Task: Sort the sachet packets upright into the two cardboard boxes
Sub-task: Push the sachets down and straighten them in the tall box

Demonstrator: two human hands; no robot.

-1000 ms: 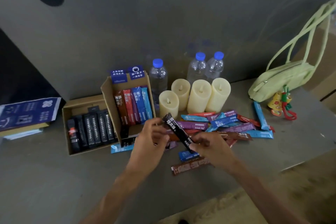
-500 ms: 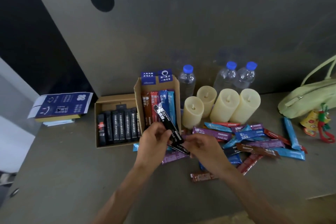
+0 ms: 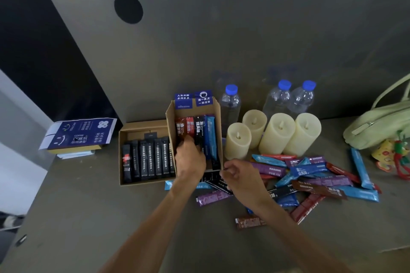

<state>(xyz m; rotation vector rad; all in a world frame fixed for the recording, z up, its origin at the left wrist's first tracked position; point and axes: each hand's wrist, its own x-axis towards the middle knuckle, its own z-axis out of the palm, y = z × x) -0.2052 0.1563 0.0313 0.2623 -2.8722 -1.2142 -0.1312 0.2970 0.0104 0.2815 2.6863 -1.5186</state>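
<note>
The black sachet packet with white lettering (image 3: 198, 130) stands upright in the taller open cardboard box (image 3: 216, 117) at frame centre, between a red packet (image 3: 190, 126) and a blue packet (image 3: 210, 137), its lower part pinched by the left hand (image 3: 189, 158). Right of the box's front corner the right hand (image 3: 240, 176) hovers, fingers curled, over loose black packets (image 3: 213, 180) on the grey table (image 3: 111, 217); whether it grips one is unclear.

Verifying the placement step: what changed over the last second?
The black sachet, earlier held by both hands above the pile, now stands upright in the taller box; the left hand moved in with it. The right hand let go and hovers by the box's near corner. The low box, loose pile, candles and bottles are unchanged.
</note>
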